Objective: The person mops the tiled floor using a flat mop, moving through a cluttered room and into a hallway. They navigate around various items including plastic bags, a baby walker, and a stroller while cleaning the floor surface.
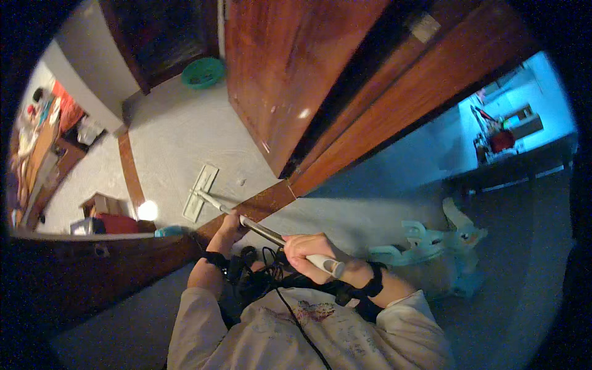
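Note:
A flat mop with a white rectangular head (201, 193) lies against the pale floor beyond a brown threshold strip (270, 201). Its pole (262, 231) runs back from the head towards my body. Lower on the pole, nearer the mop head, my left hand (231, 225) is closed around it. My right hand (309, 253) grips the pole's upper end, just by the white end grip (328, 266). Black straps circle both forearms, and dark cables hang between them in front of my shirt.
A reddish-brown wooden door (277, 78) stands just past the threshold. A green basin (203, 73) rests by a dark doorway. Boxes (111, 217) are at the left, near a wooden door edge. A pale plastic child's ride-on or chair-like item (444, 245) stands at my right.

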A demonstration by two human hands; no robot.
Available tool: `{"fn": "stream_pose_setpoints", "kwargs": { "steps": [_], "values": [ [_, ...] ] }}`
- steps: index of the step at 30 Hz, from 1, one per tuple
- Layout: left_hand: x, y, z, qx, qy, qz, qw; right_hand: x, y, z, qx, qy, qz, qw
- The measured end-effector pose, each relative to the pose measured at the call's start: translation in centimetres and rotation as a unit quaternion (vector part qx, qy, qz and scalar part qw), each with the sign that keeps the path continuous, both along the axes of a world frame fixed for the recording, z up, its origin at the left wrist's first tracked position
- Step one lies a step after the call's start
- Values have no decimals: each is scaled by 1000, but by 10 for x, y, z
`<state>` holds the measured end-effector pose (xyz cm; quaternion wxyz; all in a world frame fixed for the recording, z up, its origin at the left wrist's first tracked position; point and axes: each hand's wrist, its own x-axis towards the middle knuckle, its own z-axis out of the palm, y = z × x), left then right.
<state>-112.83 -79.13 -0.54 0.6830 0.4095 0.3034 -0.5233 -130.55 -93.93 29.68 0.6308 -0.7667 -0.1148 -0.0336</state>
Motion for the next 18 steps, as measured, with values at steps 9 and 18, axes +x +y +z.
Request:
{"fn": "stream_pose_setpoints", "kwargs": {
  "steps": [9, 18],
  "values": [
    [-62, -77, 33, -120, 37, -146, 981, -56, -69, 63, -12, 81, -60, 995],
    [-19, -89, 37, -237, -68, 32, 969, -54, -338, 46, -21, -112, -570, 813]
  ]
}}
